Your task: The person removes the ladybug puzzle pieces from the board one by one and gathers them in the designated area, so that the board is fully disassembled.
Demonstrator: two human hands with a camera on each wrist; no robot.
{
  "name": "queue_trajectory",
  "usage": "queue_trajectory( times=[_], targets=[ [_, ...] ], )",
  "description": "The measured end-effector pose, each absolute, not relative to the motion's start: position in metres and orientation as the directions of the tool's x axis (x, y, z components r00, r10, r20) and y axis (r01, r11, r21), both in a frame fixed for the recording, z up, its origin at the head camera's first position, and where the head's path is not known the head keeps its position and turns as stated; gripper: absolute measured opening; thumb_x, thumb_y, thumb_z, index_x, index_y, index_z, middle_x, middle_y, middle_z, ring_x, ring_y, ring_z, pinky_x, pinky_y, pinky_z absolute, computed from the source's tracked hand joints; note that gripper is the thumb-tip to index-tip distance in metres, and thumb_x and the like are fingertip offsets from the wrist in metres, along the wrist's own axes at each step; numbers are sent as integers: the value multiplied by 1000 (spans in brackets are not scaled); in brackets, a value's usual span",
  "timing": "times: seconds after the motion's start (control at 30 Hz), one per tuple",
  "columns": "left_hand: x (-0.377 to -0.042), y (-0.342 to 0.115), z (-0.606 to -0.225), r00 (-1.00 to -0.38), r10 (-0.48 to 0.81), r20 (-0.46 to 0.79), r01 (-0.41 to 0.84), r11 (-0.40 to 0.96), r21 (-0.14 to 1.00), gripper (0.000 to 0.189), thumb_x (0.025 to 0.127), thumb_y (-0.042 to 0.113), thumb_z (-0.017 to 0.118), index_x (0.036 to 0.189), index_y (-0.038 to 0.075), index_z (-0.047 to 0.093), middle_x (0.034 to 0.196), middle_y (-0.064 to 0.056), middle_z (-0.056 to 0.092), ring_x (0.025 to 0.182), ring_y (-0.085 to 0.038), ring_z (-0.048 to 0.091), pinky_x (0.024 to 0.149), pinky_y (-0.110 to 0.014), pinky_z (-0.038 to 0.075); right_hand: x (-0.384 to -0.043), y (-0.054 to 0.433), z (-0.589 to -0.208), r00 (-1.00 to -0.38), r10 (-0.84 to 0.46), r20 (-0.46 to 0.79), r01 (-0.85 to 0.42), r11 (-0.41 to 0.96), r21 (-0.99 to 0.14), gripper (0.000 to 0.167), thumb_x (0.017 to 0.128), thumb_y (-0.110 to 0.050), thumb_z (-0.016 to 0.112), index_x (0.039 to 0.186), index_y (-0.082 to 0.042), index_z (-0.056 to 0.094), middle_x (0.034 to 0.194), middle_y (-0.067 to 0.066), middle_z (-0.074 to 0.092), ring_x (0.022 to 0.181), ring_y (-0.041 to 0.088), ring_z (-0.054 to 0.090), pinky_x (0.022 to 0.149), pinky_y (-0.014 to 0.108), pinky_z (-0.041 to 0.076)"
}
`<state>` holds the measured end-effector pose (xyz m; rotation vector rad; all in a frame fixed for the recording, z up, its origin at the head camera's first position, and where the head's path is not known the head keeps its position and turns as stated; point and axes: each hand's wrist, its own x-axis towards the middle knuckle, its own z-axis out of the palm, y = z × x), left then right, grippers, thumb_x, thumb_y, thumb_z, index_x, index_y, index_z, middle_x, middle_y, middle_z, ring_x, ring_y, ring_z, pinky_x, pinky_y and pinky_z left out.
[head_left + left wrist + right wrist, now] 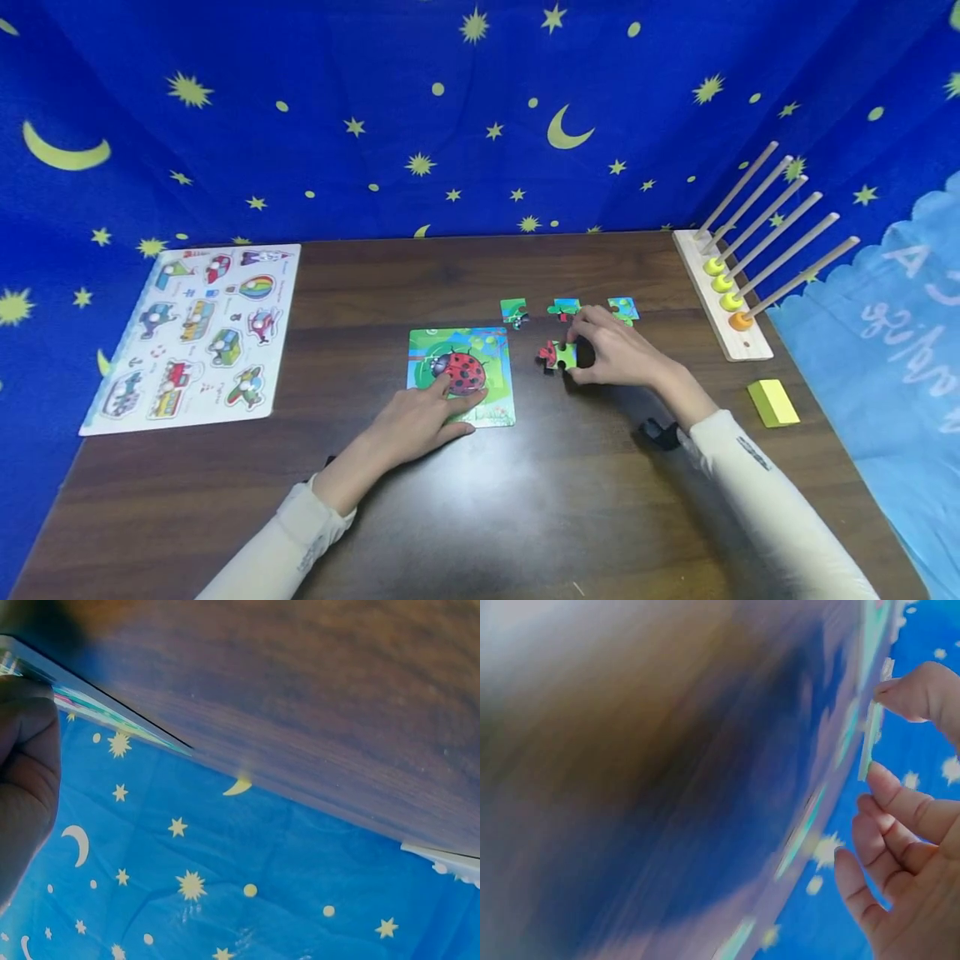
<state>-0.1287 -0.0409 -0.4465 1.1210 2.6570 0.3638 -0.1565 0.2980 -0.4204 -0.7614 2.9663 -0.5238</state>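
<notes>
A square ladybug puzzle board (498,343) lies on the brown table. My left hand (414,423) rests on its lower left part, fingers stretched over the red ladybug picture. The left wrist view shows only part of this hand (26,772) at the board's edge (124,720). To the right of the board, my right hand (621,350) pinches a red and green jigsaw piece (566,357) between thumb and index finger. Seen edge-on in the right wrist view, the piece (868,742) appears above the table, while the other fingers of this hand (907,825) are loosely bent.
Behind my right hand lie three loose jigsaw pieces, a left one (513,308), a middle one (564,306) and a right one (622,308). A picture peg board (288,333) is at left. A wooden rod stand (746,346) and yellow block (774,403) are at right.
</notes>
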Motion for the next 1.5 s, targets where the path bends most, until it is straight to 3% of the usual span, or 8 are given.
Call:
queue_trajectory(
  times=[0.3,0.63,0.8,1.2,1.33,1.5],
  targets=[
    [-127,-41,-447,-685,722,-103,667,677,311,52,96,54,56,145,36,50,127,-20,58,76,-20,66,50,-32,41,-145,370,-415,-918,-396,33,-392,887,-246,40,66,-25,86,97,-6,69,104,7,58,104,29,56,90,50,46],
    [-127,-42,-449,-681,729,-67,679,663,314,53,96,53,57,145,34,51,127,-22,60,78,-19,68,49,-30,40,-145,398,-425,-916,-402,11,-398,902,-165,42,66,-26,85,97,-1,69,100,10,60,100,31,56,90,53,46],
    [-127,-42,-450,-689,721,-80,665,672,325,52,96,53,57,145,35,51,137,-26,55,76,-21,68,49,-29,39,-150,400,-422,-908,-420,-20,-414,901,-129,44,69,-25,84,102,0,71,102,11,61,100,31,56,87,52,47],
    [-129,-45,-447,-670,741,-45,703,653,284,52,96,52,58,144,32,54,122,-19,63,59,-12,55,45,-26,34,-155,396,-419,-912,-408,-41,-399,905,-144,51,72,-21,83,117,-1,70,110,16,63,104,34,57,90,56,46],
    [-131,-45,-448,-635,772,12,756,619,211,52,95,53,59,142,32,56,112,-13,64,54,-12,54,45,-28,36,-150,384,-415,-920,-393,3,-389,909,-149,56,74,-25,83,122,-2,67,107,15,62,95,30,58,82,52,48],
    [-129,-47,-444,-630,776,38,769,615,175,56,95,57,57,145,32,53,110,-10,64,49,-9,46,43,-27,34,-146,343,-408,-876,-468,115,-481,862,-159,49,80,-34,81,118,-4,70,103,10,63,89,24,58,79,47,48]
  ],
)
